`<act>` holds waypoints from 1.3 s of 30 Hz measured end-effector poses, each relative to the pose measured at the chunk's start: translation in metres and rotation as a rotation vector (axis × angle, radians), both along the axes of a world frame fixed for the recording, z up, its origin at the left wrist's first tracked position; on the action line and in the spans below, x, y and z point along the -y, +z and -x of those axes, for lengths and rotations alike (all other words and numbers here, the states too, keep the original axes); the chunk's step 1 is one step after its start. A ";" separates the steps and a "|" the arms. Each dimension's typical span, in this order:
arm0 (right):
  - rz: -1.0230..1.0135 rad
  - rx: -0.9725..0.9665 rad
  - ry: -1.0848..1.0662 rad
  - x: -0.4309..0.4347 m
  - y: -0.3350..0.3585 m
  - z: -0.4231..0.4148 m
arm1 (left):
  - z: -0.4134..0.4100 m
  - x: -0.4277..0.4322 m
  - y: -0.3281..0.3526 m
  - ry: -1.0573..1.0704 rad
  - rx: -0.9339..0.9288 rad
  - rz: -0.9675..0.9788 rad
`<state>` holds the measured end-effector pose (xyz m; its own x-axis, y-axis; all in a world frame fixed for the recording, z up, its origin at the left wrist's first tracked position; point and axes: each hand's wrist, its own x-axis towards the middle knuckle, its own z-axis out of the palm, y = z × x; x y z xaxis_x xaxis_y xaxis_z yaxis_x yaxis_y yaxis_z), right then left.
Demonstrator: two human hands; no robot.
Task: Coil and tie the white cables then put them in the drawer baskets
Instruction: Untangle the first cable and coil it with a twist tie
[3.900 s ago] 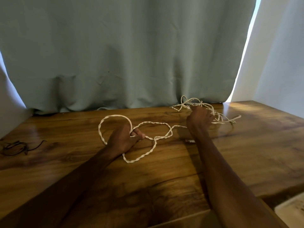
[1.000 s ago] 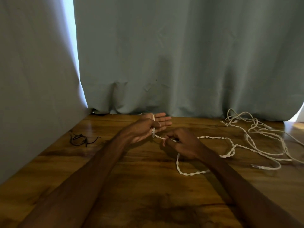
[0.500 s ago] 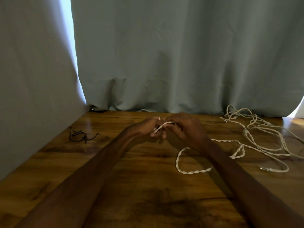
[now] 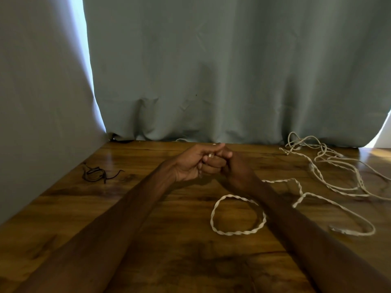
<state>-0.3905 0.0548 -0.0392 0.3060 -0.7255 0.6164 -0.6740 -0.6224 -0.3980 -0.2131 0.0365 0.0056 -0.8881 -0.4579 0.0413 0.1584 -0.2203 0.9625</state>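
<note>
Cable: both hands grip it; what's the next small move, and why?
Probably wind a turn of slack round the left hand: it and the right hand both grip the cable, while a loose loop and a tangle lie uncoiled on the table.

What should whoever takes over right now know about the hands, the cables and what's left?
Left hand and right hand: fingers curled, meeting, pinching the twisted white cable near its end.
Cable: one loop lies on the wooden table; it trails right to the loose white cable tangle by the curtain.
Done: nothing coiled or tied.
Left: coil, tie, stow; drawer baskets not in view.
</note>
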 end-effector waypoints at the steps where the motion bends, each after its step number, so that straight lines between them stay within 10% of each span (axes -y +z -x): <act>1: -0.037 -0.019 -0.041 0.004 -0.003 -0.002 | -0.001 0.002 0.000 0.021 -0.042 -0.016; 15: -0.069 -0.264 0.018 -0.011 -0.001 -0.031 | -0.008 0.026 -0.008 0.646 -0.260 -0.137; 23: -0.141 -0.237 0.037 -0.017 0.001 -0.030 | -0.005 0.029 -0.002 0.607 -0.522 -0.415; 39: 0.019 -0.296 -0.069 -0.028 0.029 -0.018 | 0.008 0.039 -0.028 0.862 -0.115 0.139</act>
<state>-0.3726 0.0826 -0.0105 0.4244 -0.7401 0.5217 -0.8000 -0.5764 -0.1668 -0.2209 -0.0021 -0.0229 -0.2224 -0.9510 0.2147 0.3132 0.1389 0.9395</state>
